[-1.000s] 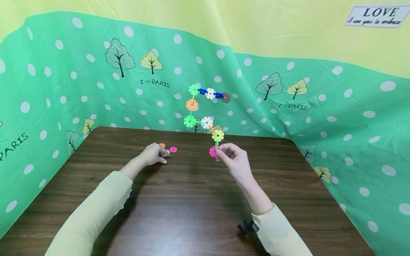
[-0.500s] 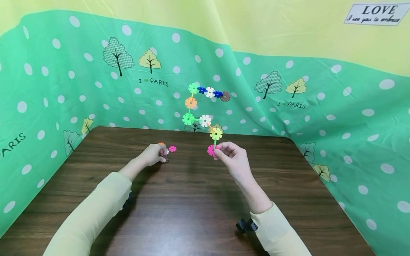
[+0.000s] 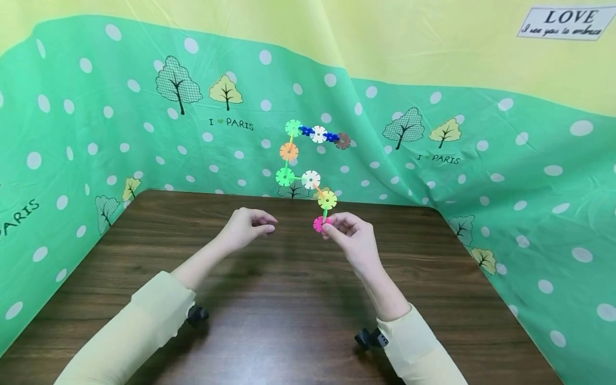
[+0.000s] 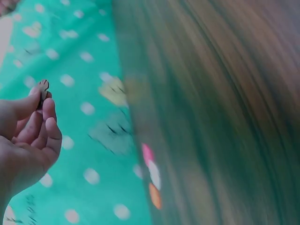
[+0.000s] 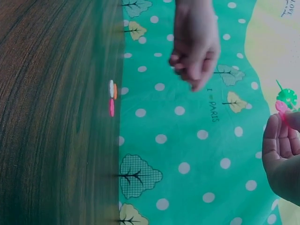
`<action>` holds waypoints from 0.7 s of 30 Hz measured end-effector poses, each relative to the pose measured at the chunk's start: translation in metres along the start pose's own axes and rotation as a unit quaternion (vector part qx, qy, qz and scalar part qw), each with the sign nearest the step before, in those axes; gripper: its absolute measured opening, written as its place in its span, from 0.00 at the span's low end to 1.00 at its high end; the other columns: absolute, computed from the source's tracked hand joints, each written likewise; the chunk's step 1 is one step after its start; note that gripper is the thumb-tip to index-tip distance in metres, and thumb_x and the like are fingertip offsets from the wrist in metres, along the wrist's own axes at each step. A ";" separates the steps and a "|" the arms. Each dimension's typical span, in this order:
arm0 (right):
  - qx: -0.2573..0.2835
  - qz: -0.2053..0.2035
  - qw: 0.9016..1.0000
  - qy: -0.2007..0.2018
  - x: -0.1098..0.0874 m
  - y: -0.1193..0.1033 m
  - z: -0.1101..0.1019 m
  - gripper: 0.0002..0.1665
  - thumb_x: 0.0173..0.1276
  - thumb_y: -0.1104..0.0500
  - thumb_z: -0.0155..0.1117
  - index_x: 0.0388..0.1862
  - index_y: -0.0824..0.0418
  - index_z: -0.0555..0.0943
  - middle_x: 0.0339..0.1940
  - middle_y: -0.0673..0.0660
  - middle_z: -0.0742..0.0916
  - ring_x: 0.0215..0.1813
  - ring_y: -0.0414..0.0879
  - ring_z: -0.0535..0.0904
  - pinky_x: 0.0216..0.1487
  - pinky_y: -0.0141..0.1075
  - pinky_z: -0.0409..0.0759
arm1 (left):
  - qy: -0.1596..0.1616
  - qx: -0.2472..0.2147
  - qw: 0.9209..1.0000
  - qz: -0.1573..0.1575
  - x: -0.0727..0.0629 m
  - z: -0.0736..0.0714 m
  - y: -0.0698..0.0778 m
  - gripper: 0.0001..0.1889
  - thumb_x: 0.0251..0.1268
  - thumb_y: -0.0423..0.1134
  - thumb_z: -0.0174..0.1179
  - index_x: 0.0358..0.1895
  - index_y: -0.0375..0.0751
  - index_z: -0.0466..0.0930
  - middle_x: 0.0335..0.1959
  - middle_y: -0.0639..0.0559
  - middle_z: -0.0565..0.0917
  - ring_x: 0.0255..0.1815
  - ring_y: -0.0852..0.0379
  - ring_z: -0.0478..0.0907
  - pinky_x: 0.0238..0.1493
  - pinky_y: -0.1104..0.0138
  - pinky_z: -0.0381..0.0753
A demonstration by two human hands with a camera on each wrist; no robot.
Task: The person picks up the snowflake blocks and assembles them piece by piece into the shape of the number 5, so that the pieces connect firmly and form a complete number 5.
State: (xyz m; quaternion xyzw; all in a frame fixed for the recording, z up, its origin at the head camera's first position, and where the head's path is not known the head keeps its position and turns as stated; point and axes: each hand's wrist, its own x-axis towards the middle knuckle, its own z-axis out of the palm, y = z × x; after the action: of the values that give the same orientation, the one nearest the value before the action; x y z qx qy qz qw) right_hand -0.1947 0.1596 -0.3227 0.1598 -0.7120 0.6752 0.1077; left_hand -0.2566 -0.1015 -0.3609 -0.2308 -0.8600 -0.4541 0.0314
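Observation:
In the head view my right hand pinches the pink snowflake disc at the lower end of a linked chain of notched plastic discs. Above it the chain bends through a yellow disc, a white disc and green and orange ones. Its top row runs right from a green disc past blue and white pieces to a brown disc. My left hand is raised to the left of the chain, apart from it. Between its thumb and fingers is a loose brown snowflake disc, plain in the left wrist view.
A loose pink disc, white disc and orange disc lie together on the dark wooden table. The left hand hides them in the head view. A green and yellow curtain surrounds the table's far sides.
My left hand has picked up the brown disc beside the loose discs, then risen and moved right toward the chain. The right hand and chain have hardly moved.

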 end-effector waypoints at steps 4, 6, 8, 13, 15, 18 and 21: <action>0.003 0.003 1.000 0.003 0.000 -0.002 0.000 0.12 0.58 0.66 0.69 0.37 0.74 0.79 0.27 0.51 0.86 0.28 0.43 0.82 0.36 0.36 0.84 | 0.001 -0.070 0.997 -0.030 -0.009 0.004 0.029 0.09 0.58 0.35 0.66 0.43 0.42 0.86 0.29 0.50 0.87 0.26 0.58 0.82 0.30 0.63 0.82; 0.006 0.004 1.000 0.002 -0.001 -0.002 0.000 0.12 0.58 0.66 0.69 0.37 0.74 0.79 0.27 0.51 0.86 0.28 0.44 0.82 0.36 0.36 0.84 | -0.004 -0.118 0.992 -0.050 -0.012 0.006 0.040 0.10 0.58 0.35 0.65 0.44 0.42 0.86 0.30 0.49 0.87 0.26 0.57 0.82 0.31 0.61 0.83; 0.005 0.004 1.000 0.003 -0.001 -0.001 0.000 0.12 0.58 0.66 0.69 0.37 0.74 0.79 0.27 0.51 0.86 0.28 0.45 0.82 0.35 0.36 0.84 | -0.008 -0.166 0.984 -0.069 -0.015 0.009 0.048 0.11 0.59 0.34 0.65 0.45 0.40 0.85 0.32 0.47 0.87 0.26 0.57 0.82 0.31 0.62 0.84; 0.006 -0.004 1.000 0.006 -0.003 -0.001 0.003 0.12 0.58 0.67 0.69 0.37 0.74 0.79 0.27 0.51 0.86 0.28 0.46 0.82 0.35 0.38 0.84 | -0.016 -0.240 0.968 -0.075 -0.021 0.017 0.066 0.13 0.61 0.33 0.63 0.48 0.35 0.83 0.35 0.40 0.86 0.26 0.59 0.81 0.36 0.61 0.85; 0.008 -0.009 1.000 0.005 -0.004 -0.002 0.005 0.11 0.58 0.68 0.69 0.37 0.74 0.79 0.27 0.51 0.86 0.28 0.46 0.82 0.35 0.38 0.84 | -0.018 -0.254 0.964 -0.072 -0.023 0.020 0.072 0.13 0.62 0.33 0.62 0.49 0.35 0.83 0.37 0.37 0.85 0.26 0.59 0.80 0.37 0.60 0.84; 0.014 -0.016 1.000 0.003 -0.005 -0.002 0.007 0.11 0.58 0.69 0.68 0.37 0.75 0.79 0.26 0.50 0.86 0.28 0.43 0.82 0.35 0.38 0.84 | -0.018 -0.268 0.961 -0.071 -0.023 0.026 0.079 0.13 0.62 0.33 0.62 0.49 0.35 0.83 0.37 0.36 0.85 0.27 0.58 0.79 0.36 0.61 0.84; 0.020 -0.018 1.000 0.002 -0.005 -0.002 0.009 0.10 0.59 0.70 0.67 0.36 0.76 0.78 0.26 0.50 0.85 0.28 0.42 0.82 0.35 0.37 0.84 | -0.019 -0.275 0.959 -0.066 -0.024 0.029 0.084 0.13 0.61 0.33 0.62 0.49 0.35 0.83 0.36 0.40 0.86 0.27 0.58 0.79 0.36 0.64 0.84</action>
State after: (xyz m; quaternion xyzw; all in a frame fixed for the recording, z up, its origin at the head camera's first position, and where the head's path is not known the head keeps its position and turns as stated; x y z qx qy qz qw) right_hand -0.1886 0.1514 -0.3235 0.1730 -0.6956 0.6873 0.1180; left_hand -0.1951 -0.0463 -0.3198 -0.1813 -0.7157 -0.6698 -0.0795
